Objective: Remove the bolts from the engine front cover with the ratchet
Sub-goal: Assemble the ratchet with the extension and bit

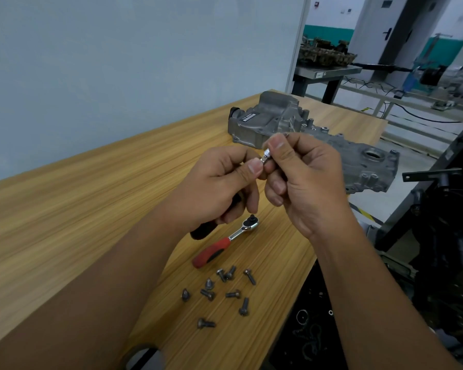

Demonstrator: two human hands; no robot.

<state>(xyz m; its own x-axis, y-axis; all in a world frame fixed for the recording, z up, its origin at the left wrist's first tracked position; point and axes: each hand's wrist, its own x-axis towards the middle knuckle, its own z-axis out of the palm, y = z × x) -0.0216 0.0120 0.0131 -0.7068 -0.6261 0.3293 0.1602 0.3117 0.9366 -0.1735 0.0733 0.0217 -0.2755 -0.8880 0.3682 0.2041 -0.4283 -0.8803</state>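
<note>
My left hand grips a black-handled tool whose end sticks out below the palm. Its thumb and forefinger meet my right hand at a small silver socket piece, which my right fingertips pinch. Both hands are held above the wooden table. The ratchet, red and black handle with a chrome head, lies on the table below my hands. Several loose bolts lie scattered nearer to me. The grey engine front cover lies at the table's far right, partly hidden behind my right hand.
A pale wall runs along the table's left. The table's right edge drops off beside dark machinery and floor clutter. A cable hole is cut in the table's near edge. Another bench with an engine part stands in the background.
</note>
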